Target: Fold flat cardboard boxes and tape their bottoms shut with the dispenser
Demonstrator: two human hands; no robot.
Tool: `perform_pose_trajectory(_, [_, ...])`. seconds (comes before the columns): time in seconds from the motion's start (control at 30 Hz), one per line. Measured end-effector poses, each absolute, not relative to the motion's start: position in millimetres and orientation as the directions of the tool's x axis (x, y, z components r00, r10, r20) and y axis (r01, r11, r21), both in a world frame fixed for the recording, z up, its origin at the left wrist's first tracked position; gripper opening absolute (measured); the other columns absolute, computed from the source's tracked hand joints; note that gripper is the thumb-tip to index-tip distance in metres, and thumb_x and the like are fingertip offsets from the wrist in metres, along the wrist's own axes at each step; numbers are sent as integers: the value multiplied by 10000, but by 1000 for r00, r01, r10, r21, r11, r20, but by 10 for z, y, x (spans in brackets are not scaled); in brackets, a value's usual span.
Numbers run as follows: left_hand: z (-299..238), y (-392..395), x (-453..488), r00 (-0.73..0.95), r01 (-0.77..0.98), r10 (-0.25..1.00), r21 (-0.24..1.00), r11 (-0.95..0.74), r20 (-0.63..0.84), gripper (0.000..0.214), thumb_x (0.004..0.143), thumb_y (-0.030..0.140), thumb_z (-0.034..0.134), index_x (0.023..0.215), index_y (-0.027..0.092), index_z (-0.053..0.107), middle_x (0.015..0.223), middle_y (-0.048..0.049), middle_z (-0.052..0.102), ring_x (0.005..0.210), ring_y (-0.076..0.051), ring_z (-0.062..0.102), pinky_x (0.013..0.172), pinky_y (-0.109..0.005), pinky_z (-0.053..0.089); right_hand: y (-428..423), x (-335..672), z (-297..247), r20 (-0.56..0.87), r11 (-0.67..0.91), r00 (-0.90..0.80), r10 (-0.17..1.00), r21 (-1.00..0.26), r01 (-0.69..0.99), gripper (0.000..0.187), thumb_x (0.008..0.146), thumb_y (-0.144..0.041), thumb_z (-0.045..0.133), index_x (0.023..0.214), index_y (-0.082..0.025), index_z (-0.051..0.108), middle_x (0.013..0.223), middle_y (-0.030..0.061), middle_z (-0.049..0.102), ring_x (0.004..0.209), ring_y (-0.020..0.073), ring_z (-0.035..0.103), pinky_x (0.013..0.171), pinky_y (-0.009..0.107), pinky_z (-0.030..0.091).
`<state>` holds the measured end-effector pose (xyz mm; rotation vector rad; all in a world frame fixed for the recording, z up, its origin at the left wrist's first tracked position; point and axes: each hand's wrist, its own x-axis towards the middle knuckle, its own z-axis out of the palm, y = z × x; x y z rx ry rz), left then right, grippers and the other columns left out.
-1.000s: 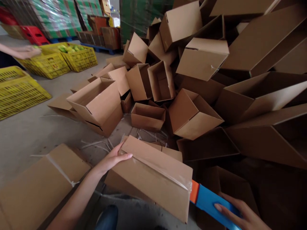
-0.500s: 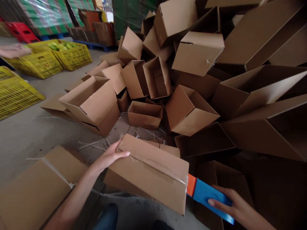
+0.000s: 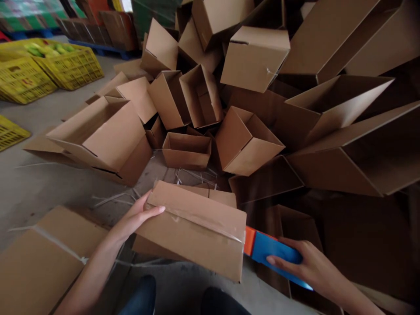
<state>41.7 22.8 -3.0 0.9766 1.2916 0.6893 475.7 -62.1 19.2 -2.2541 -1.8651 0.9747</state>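
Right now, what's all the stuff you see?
held box: one, brown, front centre
tool: one, blue-orange, at held box's right end
open boxes: many, brown, ahead and right
strapped box: one, brown, lower left
straps: several, white, on strapped box and floor
crates: at least three, yellow, upper left
fruit: several, green, in crate
pallets: two, blue, top left
pallet boxes: several, brown, top left
stacks: two, green, top left
legs: two, dark blue, bottom
left hand: one, bare, on held box
right hand: one, bare, on tool
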Motion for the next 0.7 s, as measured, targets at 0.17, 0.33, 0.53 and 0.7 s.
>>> perform_pose_trajectory(0.17, [-43, 253, 424, 162, 117, 867, 881, 458, -472, 682, 688, 477, 780, 1282, 208, 579, 1258, -110, 705, 1216, -357, 613, 1023, -455, 481, -723, 4522, 343, -394, -153, 82, 916, -153, 976, 504, 787, -706, 550, 965, -282, 756, 720, 55, 734, 705, 316, 711, 565, 349, 505])
perform_pose_trajectory(0.33, [36, 233, 440, 131, 131, 862, 871, 474, -489, 674, 681, 493, 787, 1259, 199, 602, 1215, -115, 726, 1155, -341, 658, 979, -422, 518, -734, 4389, -9, -253, 47, -5, 967, 159, 986, 387, 853, -526, 609, 983, -182, 729, 880, 126, 761, 819, 322, 723, 649, 347, 515])
perform_pose_trajectory(0.53, [125, 162, 478, 84, 81, 849, 853, 516, -522, 752, 648, 470, 807, 1311, 189, 589, 1211, -124, 728, 1118, -333, 681, 965, -413, 536, -691, 4412, -331, -44, -164, 176, 983, 199, 966, 492, 944, -625, 449, 863, -175, 628, 708, 97, 703, 667, 303, 698, 553, 343, 463])
perform_pose_trajectory(0.7, [127, 43, 438, 67, 82, 864, 866, 494, -499, 754, 651, 466, 811, 1328, 211, 598, 1256, -110, 708, 1219, -337, 622, 1044, -419, 490, -571, 4311, -558, 264, -139, 118, 957, 65, 988, 566, 1004, -599, 238, 1003, -148, 581, 845, 146, 706, 748, 298, 685, 680, 385, 501])
